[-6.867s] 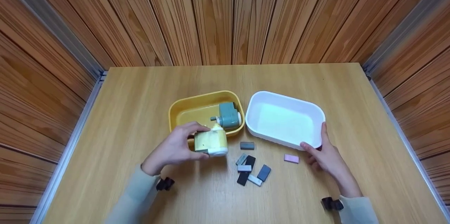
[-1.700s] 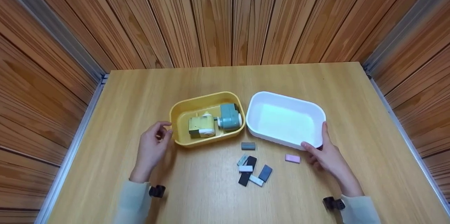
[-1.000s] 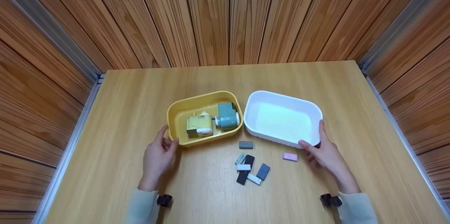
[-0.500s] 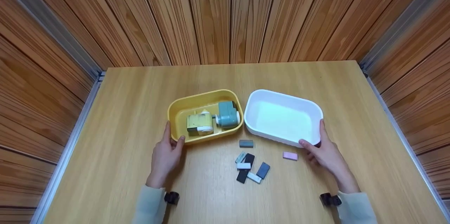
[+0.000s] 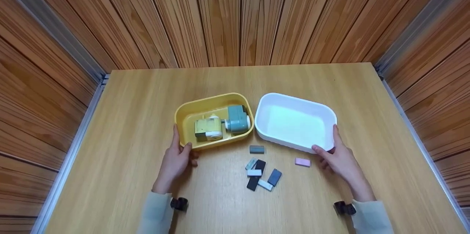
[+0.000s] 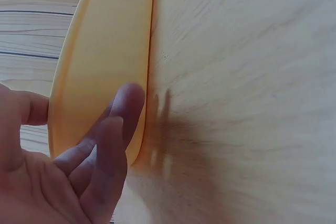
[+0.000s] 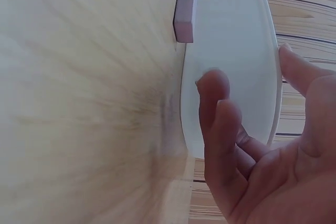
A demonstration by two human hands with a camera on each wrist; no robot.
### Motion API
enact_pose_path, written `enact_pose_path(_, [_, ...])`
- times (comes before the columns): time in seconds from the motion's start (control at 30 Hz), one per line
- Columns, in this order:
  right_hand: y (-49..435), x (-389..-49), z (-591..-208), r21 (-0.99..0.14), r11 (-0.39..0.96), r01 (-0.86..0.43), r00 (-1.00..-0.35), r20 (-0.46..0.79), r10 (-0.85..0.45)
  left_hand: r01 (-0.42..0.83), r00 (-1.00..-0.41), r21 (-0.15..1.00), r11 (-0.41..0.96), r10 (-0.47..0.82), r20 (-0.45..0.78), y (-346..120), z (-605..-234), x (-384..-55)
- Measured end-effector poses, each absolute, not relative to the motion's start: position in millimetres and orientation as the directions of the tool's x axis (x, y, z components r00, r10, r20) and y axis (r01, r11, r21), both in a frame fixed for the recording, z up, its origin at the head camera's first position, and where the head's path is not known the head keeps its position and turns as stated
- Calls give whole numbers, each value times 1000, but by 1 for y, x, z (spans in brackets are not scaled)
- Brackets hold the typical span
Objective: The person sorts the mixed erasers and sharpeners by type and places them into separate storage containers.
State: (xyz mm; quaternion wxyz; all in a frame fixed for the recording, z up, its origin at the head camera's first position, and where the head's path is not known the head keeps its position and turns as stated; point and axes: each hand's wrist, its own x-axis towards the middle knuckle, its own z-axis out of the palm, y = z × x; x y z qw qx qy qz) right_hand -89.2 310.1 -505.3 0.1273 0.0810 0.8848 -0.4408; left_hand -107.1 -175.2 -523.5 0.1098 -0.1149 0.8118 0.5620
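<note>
My left hand (image 5: 175,161) holds the front left corner of a yellow tub (image 5: 198,106), its thumb at the rim. In the left wrist view, two fingertips of the left hand (image 6: 68,182) stand beside the tub's outer wall (image 6: 110,40). Inside the tub lie a pale yellow boxy device (image 5: 206,127) and a teal one (image 5: 237,119), both with white round parts; they resemble hand-crank pencil sharpeners. My right hand (image 5: 341,158) holds the front right corner of a white tub (image 5: 275,99), thumb on its rim. The right wrist view shows the white tub's wall (image 7: 236,30) against the right hand (image 7: 273,182).
Several small eraser-like blocks lie in front of the tubs: a grey one (image 5: 257,149), a dark blue one (image 5: 274,177), black and pale ones clustered together. A pink block (image 5: 302,162) is close to the white tub. Wood-patterned panels (image 5: 224,17) wall the table (image 5: 110,135).
Earlier my left hand held the yellow device above the yellow tub; the device now lies inside. The left hand then shifted to the tub's front left corner. My right hand stays on the white tub.
</note>
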Motion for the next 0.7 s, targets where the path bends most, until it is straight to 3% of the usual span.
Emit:
enact_pose_path(0.23, [307,-81,-502,-743,643,185,-973,-228,17,-363,-929,873,326,-59,-364,-174,-521,-109])
enact_pose_path(0.53, [303,-70,-507,-800,600,-30,-999,47,13,-356,-932,871,338,-55,-359,-169,-522,-110])
enact_pose_path(0.7, [302,-70,-512,-802,589,-99,-995,99,-32,-371,-927,889,269,-49,-372,-167,-524,-111])
